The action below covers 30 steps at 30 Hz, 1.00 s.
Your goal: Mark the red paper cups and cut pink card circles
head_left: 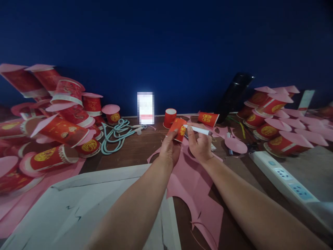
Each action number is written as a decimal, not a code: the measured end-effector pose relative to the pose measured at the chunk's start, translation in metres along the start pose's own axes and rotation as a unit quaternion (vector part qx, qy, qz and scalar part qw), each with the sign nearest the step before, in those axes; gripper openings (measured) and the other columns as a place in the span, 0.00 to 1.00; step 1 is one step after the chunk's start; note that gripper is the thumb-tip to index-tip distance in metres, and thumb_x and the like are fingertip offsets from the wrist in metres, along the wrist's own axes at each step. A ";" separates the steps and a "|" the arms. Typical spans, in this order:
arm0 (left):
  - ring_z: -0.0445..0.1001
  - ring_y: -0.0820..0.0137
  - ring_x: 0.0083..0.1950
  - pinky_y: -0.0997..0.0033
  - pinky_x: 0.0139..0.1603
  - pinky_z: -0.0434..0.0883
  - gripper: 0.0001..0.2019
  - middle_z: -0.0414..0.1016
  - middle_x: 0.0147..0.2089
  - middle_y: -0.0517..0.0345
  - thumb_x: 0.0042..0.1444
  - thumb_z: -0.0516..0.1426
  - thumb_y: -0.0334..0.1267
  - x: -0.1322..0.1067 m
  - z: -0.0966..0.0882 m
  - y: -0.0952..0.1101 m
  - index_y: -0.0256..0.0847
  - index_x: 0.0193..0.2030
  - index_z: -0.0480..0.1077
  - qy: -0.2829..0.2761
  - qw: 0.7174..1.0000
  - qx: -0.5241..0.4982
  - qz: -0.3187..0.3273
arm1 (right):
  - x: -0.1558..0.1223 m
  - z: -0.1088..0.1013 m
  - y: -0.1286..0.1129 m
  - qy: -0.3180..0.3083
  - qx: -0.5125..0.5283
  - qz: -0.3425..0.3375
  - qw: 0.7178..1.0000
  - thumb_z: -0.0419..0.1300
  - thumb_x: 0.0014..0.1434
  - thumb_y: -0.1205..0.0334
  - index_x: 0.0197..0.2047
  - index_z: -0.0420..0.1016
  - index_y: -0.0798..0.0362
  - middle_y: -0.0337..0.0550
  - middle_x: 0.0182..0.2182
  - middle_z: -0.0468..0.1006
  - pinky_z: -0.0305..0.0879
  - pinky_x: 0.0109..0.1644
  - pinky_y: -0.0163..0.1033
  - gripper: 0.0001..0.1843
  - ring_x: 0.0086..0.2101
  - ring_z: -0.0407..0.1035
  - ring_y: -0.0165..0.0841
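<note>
My left hand (170,149) is closed around a red paper cup (179,125) with yellow characters, held tilted above the table. In my right hand (201,144) is a white marker pen (199,130), its left end close to the cup's side; whether it touches I cannot tell. Just behind stands another red paper cup (169,118), its white inside showing. To the right of my hands a red cup with gold characters (208,118) lies on its side. Beneath my hands spreads cut pink paper (192,177) with curved edges.
Red cups with pink paper discs are heaped at left (70,93) and right (275,104). Also around are a coiled light-blue cable (113,139), a lit screen (145,107), a dark bottle (234,97), a power strip (288,180), a pink disc (235,145) and a white board (85,208).
</note>
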<state>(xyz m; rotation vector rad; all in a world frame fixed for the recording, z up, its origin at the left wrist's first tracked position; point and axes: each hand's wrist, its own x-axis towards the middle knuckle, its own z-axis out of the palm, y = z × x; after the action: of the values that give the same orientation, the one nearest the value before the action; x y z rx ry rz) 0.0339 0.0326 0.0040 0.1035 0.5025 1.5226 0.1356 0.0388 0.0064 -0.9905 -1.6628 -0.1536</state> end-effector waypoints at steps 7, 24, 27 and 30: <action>0.72 0.64 0.56 0.68 0.58 0.67 0.09 0.77 0.48 0.47 0.49 0.59 0.26 0.004 -0.003 -0.002 0.33 0.40 0.72 -0.001 1.000 0.006 0.009 | -0.001 0.001 0.003 -0.003 -0.001 -0.002 1.000 0.54 0.63 0.60 0.42 0.74 0.52 0.48 0.38 0.78 0.70 0.47 0.45 0.10 0.39 0.73 0.37; 0.77 0.69 0.45 0.71 0.52 0.71 0.09 0.79 0.42 0.51 0.50 0.58 0.26 0.005 -0.003 0.002 0.34 0.39 0.74 0.015 1.000 0.010 -0.007 | -0.001 0.001 0.003 -0.010 0.015 -0.020 1.000 0.54 0.63 0.62 0.42 0.73 0.53 0.48 0.38 0.79 0.70 0.47 0.45 0.09 0.41 0.73 0.37; 0.77 0.69 0.45 0.71 0.51 0.71 0.09 0.79 0.42 0.50 0.50 0.58 0.26 0.005 -0.003 0.002 0.34 0.39 0.73 0.018 1.000 0.005 -0.005 | -0.001 0.001 0.002 -0.011 0.017 -0.023 1.000 0.54 0.63 0.61 0.42 0.73 0.53 0.48 0.37 0.78 0.70 0.47 0.45 0.09 0.40 0.73 0.38; 0.77 0.69 0.44 0.71 0.50 0.72 0.08 0.79 0.40 0.50 0.50 0.58 0.26 0.003 -0.001 0.003 0.34 0.37 0.73 0.025 1.000 0.001 -0.006 | 0.000 0.000 0.000 -0.010 0.023 -0.010 1.000 0.53 0.63 0.61 0.42 0.74 0.53 0.48 0.36 0.78 0.70 0.46 0.45 0.10 0.37 0.73 0.36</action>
<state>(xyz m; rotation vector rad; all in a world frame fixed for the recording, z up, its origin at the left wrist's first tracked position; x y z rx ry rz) 0.0307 0.0350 0.0032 0.0634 0.5436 1.5154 0.1355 0.0383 0.0063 -0.9440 -1.6871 -0.1190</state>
